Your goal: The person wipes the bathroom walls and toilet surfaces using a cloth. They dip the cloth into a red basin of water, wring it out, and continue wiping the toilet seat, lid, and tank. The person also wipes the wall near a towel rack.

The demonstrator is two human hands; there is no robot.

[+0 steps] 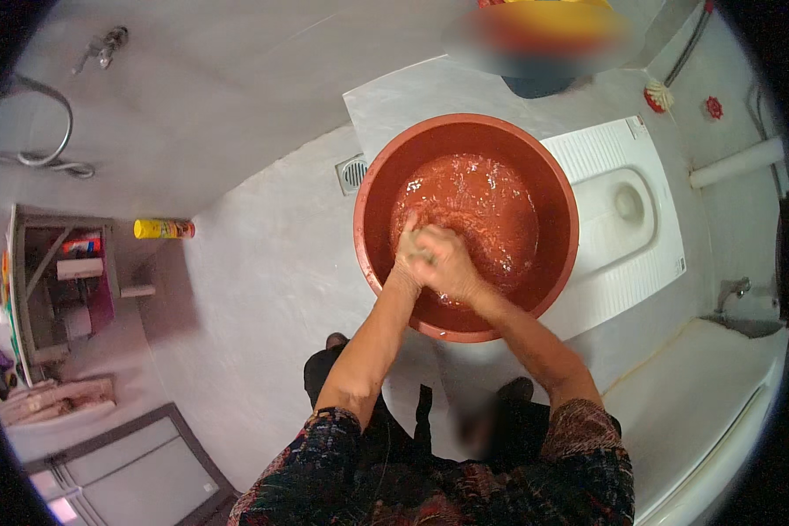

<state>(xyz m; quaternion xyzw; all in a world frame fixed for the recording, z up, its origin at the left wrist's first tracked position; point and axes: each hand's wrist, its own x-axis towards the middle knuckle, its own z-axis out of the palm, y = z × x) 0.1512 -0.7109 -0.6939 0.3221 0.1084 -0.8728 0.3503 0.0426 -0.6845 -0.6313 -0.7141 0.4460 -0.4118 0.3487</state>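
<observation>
A large round reddish-brown plastic tub (554,219) stands on the floor before me, with rippling water (491,188) in its bottom. Over its near left part, my left hand (407,252) and my right hand (447,266) are pressed together, slightly blurred. The right hand's fingers wrap across the left hand, whose thumb side points up and away. Something pale shows between the palms, too small and covered to name. Both forearms reach in over the tub's near rim, bare up to dark patterned sleeves.
Right of the tub lies a white squat toilet (587,167); a floor drain (352,175) is at its left. A yellow can (164,229) stands near a shelf unit (61,219). A white bathtub (701,386) with a tap (733,293) fills the right side.
</observation>
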